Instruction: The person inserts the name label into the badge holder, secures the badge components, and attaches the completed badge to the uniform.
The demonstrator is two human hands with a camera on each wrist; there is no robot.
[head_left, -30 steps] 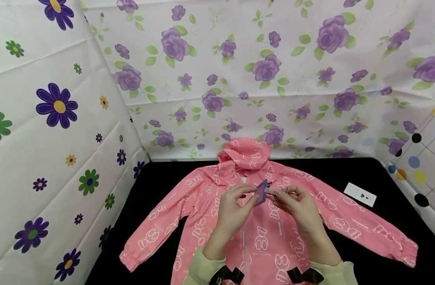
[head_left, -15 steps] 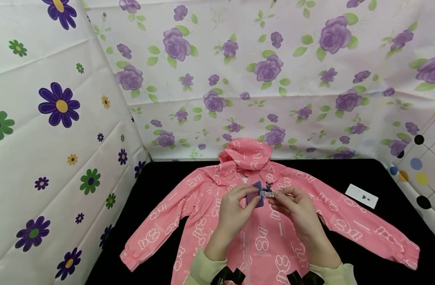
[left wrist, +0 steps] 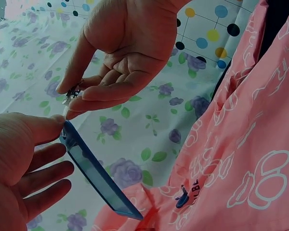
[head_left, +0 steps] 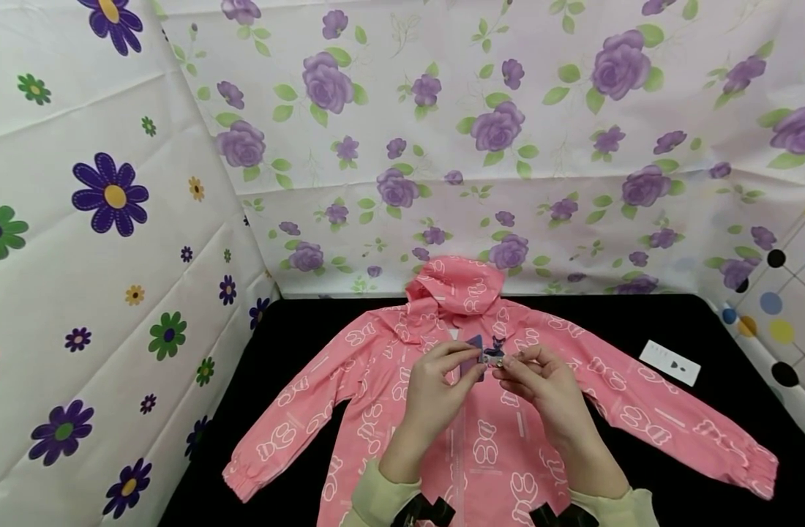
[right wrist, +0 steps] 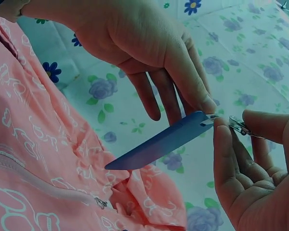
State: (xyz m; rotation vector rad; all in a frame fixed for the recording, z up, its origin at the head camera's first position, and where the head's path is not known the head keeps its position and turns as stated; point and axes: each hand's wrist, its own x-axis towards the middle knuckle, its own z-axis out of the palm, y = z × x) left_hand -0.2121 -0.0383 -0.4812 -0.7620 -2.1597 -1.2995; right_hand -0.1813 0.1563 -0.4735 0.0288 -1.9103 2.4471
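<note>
My left hand (head_left: pixel 435 384) pinches a blue-purple badge holder (right wrist: pixel 159 142) at its top end, where a short clear strap joins it. In the left wrist view, the holder (left wrist: pixel 103 178) slants down away from the thumb, its frame edge showing. Close beside it, my right hand (head_left: pixel 541 377) pinches the metal clip (right wrist: pixel 238 126) on the strap between thumb and forefinger. Both hands are over the chest of a pink hooded jacket (head_left: pixel 484 417) with white bear outlines, spread out face up. A small dark print (left wrist: pixel 182 198) shows on the jacket's chest.
The jacket lies on a black table (head_left: pixel 310 311), sleeves stretched to both sides. A white card (head_left: pixel 669 362) with small dark marks lies beyond the sleeve on the right. Flowered cloth (head_left: pixel 389 146) hangs behind the table, with more patterned cloth at both sides.
The badge holder has turned from its slant and shifted a little left. My right hand has drawn slightly left with the clip, nearer to my left fingers.
</note>
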